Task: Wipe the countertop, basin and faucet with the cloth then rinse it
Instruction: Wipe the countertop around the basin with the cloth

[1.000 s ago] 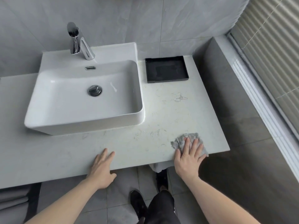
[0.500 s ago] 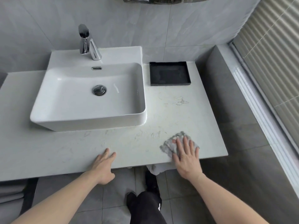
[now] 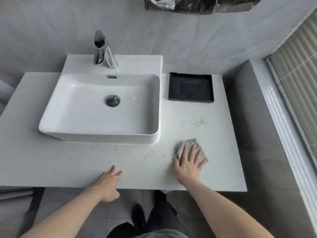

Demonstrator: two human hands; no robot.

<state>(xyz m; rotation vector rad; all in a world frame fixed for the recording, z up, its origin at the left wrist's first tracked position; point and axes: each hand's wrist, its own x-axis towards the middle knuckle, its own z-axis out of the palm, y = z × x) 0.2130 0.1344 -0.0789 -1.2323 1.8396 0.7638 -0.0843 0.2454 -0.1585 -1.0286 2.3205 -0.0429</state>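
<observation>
Cloth (image 3: 189, 150) under right hand (image 3: 188, 166) on countertop (image 3: 68, 162).
Right fingers lie spread and flat; left hand (image 3: 109, 183) rests open at the edge.

Grey tiled wall (image 3: 188, 40), window blinds (image 3: 301, 62)

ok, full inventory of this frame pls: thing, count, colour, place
countertop: 1, white, veined, runs across the frame
basin: 1, white, rectangular, sits on the countertop left of centre
drain plug: 1, chrome, middle of the basin floor
overflow slot: 1, chrome, basin back wall
faucet: 1, chrome, on the basin's back ledge
tray: 1, black, on the countertop right of the basin
cloth: 1, grey, front right of the countertop, under the right hand
wall tiles: grey, behind the countertop
blinds: beige, far right
left hand: flat, resting on the countertop's front edge
right hand: fingers spread, pressing on the cloth
</observation>
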